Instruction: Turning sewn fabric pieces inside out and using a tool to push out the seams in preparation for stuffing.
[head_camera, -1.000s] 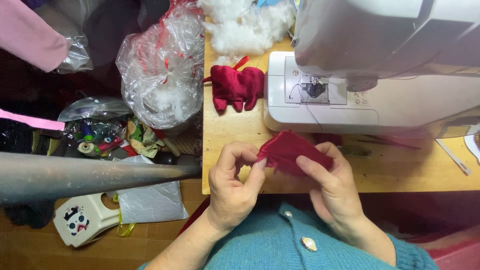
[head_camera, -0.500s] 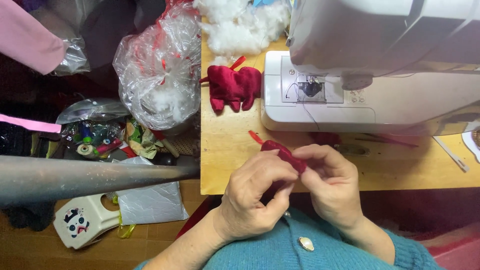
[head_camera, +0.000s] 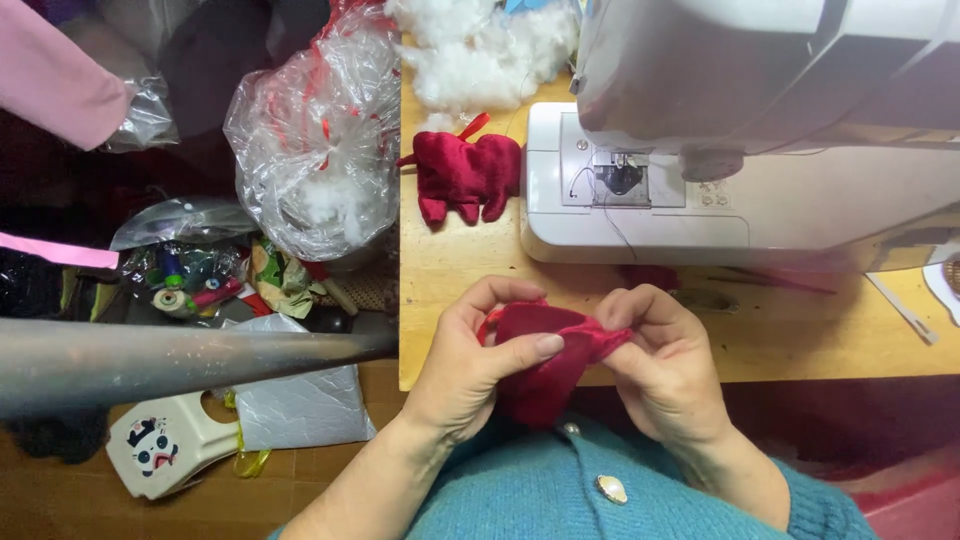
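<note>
A small dark red velvet fabric piece is held between both hands at the near edge of the wooden table. My left hand pinches its left side, thumb laid across the top. My right hand grips its right end with bent fingers. The lower part of the fabric hangs down over my teal sweater. A second sewn red velvet piece with small legs lies on the table beside the white sewing machine.
White stuffing is piled at the table's far edge. A clear plastic bag with stuffing sits left of the table. A grey metal bar crosses the lower left above clutter, bags and a small white item with a panda face.
The fabric was first held spread on the table, then bunched small between the fingers. Now both hands have drawn it toward my body and it hangs open lower down.
</note>
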